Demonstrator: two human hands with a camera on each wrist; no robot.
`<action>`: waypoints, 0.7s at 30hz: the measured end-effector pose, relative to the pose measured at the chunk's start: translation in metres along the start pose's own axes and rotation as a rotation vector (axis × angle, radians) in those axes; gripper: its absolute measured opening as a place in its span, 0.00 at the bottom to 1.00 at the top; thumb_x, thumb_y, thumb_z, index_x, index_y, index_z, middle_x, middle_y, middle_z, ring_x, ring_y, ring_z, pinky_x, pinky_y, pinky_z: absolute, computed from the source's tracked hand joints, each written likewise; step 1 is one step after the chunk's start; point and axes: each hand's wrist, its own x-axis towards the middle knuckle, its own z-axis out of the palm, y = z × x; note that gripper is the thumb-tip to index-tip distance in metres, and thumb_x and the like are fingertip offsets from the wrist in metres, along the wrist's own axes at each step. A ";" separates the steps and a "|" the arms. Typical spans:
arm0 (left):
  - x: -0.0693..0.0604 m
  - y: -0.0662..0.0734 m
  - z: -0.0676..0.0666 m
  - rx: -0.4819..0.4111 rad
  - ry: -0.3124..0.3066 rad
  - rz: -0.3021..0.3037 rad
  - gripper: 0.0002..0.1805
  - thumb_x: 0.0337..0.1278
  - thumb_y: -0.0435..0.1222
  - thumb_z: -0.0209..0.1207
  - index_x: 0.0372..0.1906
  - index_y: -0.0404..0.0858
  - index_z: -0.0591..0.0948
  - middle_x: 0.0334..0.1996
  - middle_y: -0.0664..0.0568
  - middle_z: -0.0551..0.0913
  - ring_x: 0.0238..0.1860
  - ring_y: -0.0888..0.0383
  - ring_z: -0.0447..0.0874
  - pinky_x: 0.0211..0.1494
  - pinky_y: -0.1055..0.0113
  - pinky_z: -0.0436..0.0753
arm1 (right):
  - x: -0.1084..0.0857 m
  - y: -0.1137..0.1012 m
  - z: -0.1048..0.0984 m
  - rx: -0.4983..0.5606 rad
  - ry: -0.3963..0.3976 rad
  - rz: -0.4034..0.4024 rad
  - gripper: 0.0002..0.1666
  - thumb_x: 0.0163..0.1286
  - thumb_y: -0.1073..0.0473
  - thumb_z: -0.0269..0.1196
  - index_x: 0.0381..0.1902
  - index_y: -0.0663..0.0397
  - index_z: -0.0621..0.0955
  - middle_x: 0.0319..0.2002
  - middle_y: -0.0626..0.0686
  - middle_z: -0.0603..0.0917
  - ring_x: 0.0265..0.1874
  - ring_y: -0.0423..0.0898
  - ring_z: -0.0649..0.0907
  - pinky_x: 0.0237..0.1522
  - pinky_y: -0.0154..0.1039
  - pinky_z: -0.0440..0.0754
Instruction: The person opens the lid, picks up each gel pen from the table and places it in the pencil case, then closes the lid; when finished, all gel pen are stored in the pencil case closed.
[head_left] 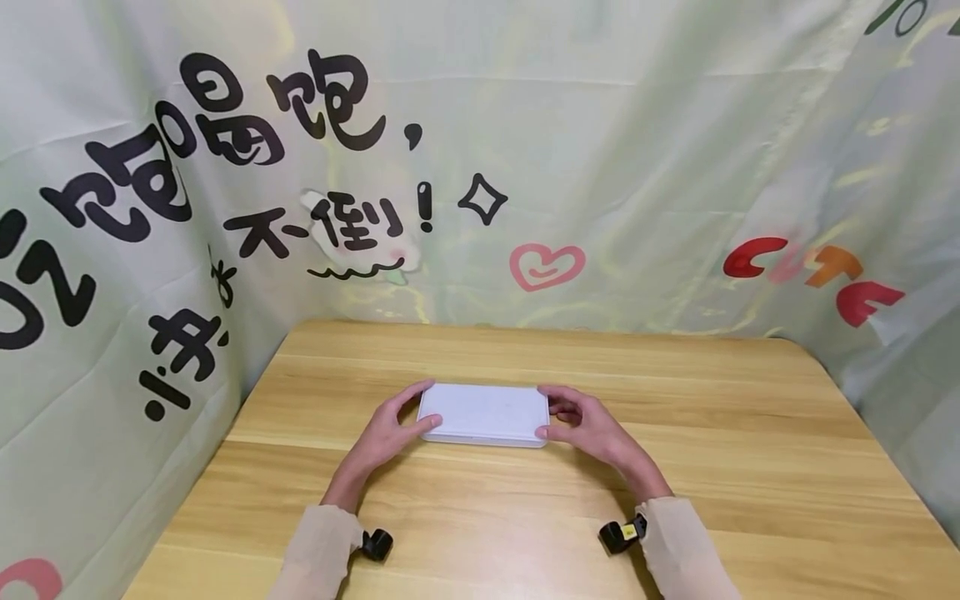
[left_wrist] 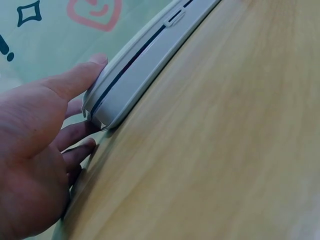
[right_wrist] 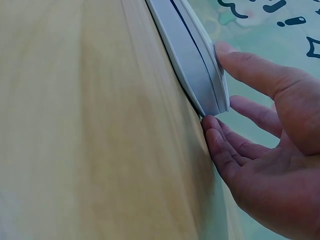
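A flat, pale white case (head_left: 483, 410) with rounded corners lies level on the wooden table. In the left wrist view, a dark seam runs along the front side of the case (left_wrist: 131, 75), with a small clasp on it. My left hand (head_left: 384, 435) holds its left end, the thumb on the top near the front corner and the fingers round the end. At the opposite end, my right hand (head_left: 594, 429) grips the case the same way. From the right wrist view, the thumb of the right hand (right_wrist: 280, 135) presses the upper edge, while fingertips touch low at the corner. What is inside the case is hidden.
The light wooden table (head_left: 495, 517) reaches back to a printed fabric curtain (head_left: 637, 167) with black characters, a pink heart and coloured letters. A small black wrist camera (head_left: 377, 545) sits at the left sleeve, another black camera (head_left: 618, 537) at the right sleeve.
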 end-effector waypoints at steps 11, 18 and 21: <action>-0.001 -0.002 -0.005 0.031 -0.003 -0.010 0.35 0.65 0.49 0.68 0.74 0.49 0.73 0.76 0.49 0.66 0.79 0.45 0.56 0.78 0.40 0.56 | 0.003 -0.003 0.005 -0.011 -0.012 -0.014 0.40 0.66 0.60 0.74 0.72 0.66 0.72 0.59 0.64 0.81 0.55 0.57 0.82 0.58 0.52 0.80; -0.006 -0.007 -0.006 0.021 0.002 0.003 0.36 0.64 0.48 0.69 0.75 0.48 0.72 0.76 0.48 0.67 0.78 0.44 0.58 0.78 0.41 0.57 | 0.006 -0.006 0.009 -0.054 -0.010 -0.008 0.40 0.64 0.60 0.75 0.71 0.66 0.72 0.59 0.63 0.81 0.54 0.57 0.82 0.58 0.52 0.81; -0.008 -0.009 -0.006 0.031 0.004 0.000 0.36 0.64 0.48 0.69 0.74 0.48 0.72 0.76 0.48 0.67 0.78 0.45 0.58 0.77 0.41 0.58 | 0.005 -0.006 0.011 -0.067 -0.011 -0.002 0.40 0.64 0.60 0.75 0.71 0.65 0.73 0.58 0.62 0.81 0.54 0.56 0.82 0.59 0.53 0.80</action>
